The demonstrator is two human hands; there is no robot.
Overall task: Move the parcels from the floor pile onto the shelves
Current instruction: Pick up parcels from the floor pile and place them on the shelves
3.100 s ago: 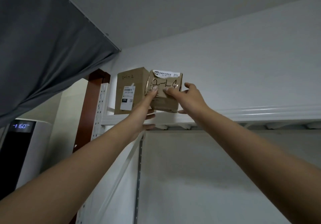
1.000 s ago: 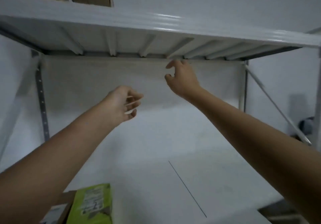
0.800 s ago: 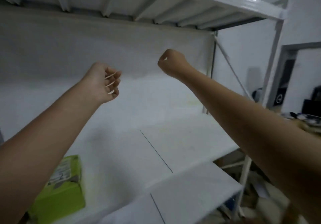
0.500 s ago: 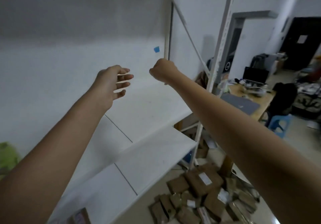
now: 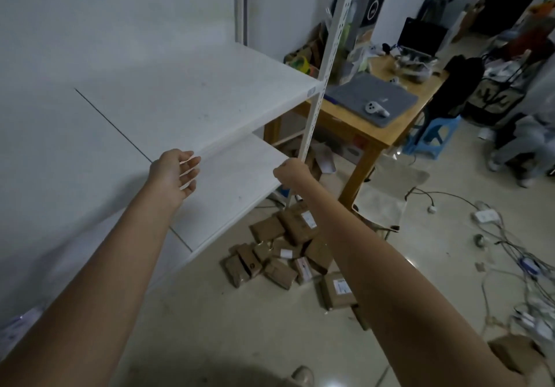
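Observation:
A pile of several brown cardboard parcels (image 5: 288, 254) lies on the floor beside the white shelf unit's right end, some with white labels. Two bare white shelves show: an upper shelf (image 5: 210, 92) and a lower shelf (image 5: 240, 176). My left hand (image 5: 175, 173) hangs over the lower shelf with loosely curled fingers and holds nothing. My right hand (image 5: 289, 171) is curled into a fist near the unit's front upright post (image 5: 318, 95), above the pile, also holding nothing. Both arms stretch forward.
A wooden table (image 5: 375, 134) with a grey mat and small devices stands right of the shelves. A blue stool (image 5: 432, 134) and a seated person (image 5: 525, 146) are beyond it. Cables and power strips (image 5: 510, 254) trail over the floor at right. Another parcel (image 5: 510, 353) lies near my right elbow.
Both hands let go of the small box on the top shelf and came down. My view swung down and right from the top shelf to the floor pile.

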